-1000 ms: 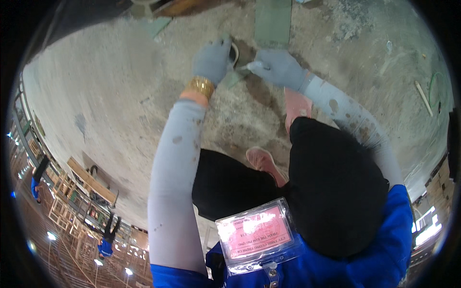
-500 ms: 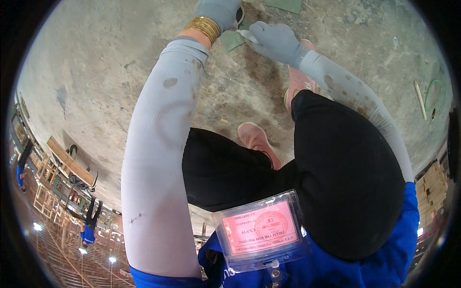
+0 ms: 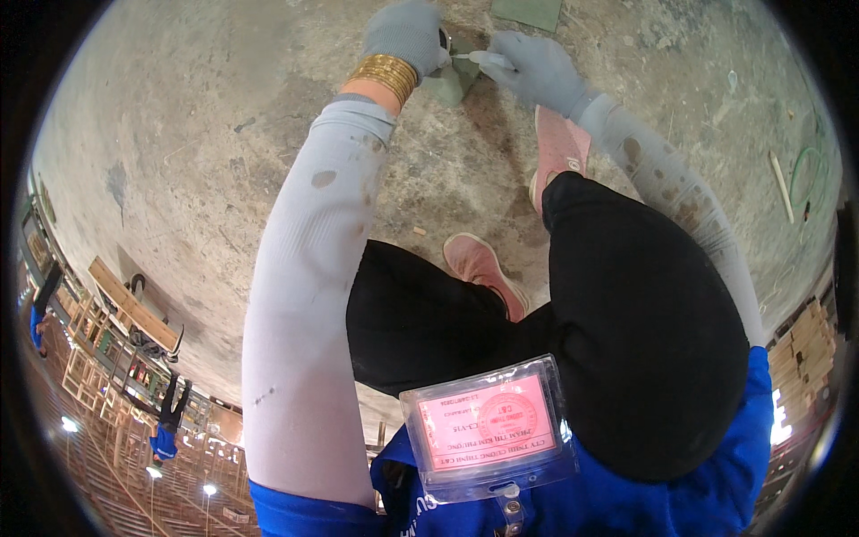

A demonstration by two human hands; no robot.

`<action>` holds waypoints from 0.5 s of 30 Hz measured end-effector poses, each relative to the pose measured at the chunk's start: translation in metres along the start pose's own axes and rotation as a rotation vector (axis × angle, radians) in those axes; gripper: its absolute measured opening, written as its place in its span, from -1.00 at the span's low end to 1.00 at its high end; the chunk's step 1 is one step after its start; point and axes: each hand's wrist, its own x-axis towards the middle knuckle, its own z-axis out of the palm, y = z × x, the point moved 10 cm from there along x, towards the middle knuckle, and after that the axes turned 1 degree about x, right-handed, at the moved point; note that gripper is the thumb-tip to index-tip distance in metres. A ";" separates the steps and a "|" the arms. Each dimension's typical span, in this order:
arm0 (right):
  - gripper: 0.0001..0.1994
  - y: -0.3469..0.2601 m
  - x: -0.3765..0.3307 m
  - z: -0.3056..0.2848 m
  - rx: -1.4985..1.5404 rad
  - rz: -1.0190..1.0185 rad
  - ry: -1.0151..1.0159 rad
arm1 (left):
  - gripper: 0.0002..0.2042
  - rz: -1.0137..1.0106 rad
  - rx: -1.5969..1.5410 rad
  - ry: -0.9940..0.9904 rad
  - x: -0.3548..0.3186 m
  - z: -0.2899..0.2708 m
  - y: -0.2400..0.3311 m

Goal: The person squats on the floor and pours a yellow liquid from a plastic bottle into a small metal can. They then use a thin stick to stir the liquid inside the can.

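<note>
- Left hand (image 3: pixel 407 36), gloved grey, curled shut over the near edge of a small green piece (image 3: pixel 452 80) on the floor (image 3: pixel 179 134), seemingly to pin it flat; something dark showed at the fingertips, too small to identify.
- Right hand (image 3: pixel 535 70), also gloved, pinched shut on a thin pale tool (image 3: pixel 479 59), tip brought down at the top of the green piece just beside the left fingers, apparently so one hand steadied while the other worked.
- Both arms stretched far forward from a squat, knees in black trousers (image 3: pixel 644 322) wide, pink shoes (image 3: pixel 559 148) planted either side below the piece, leaving the spot reachable.
- Gold bangles (image 3: pixel 385 76) bunched at the left wrist above a pale sleeve (image 3: pixel 304 295).
- Clear badge holder (image 3: pixel 488 428) hung loose from the blue top.
- Second green slab (image 3: pixel 530 11) lay just beyond; stick and green hose (image 3: pixel 810 174) well apart at right.
</note>
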 end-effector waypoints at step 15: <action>-0.75 -0.009 -0.007 0.024 0.170 0.061 -0.084 | -0.60 -0.319 -0.094 -0.132 -0.011 0.015 -0.028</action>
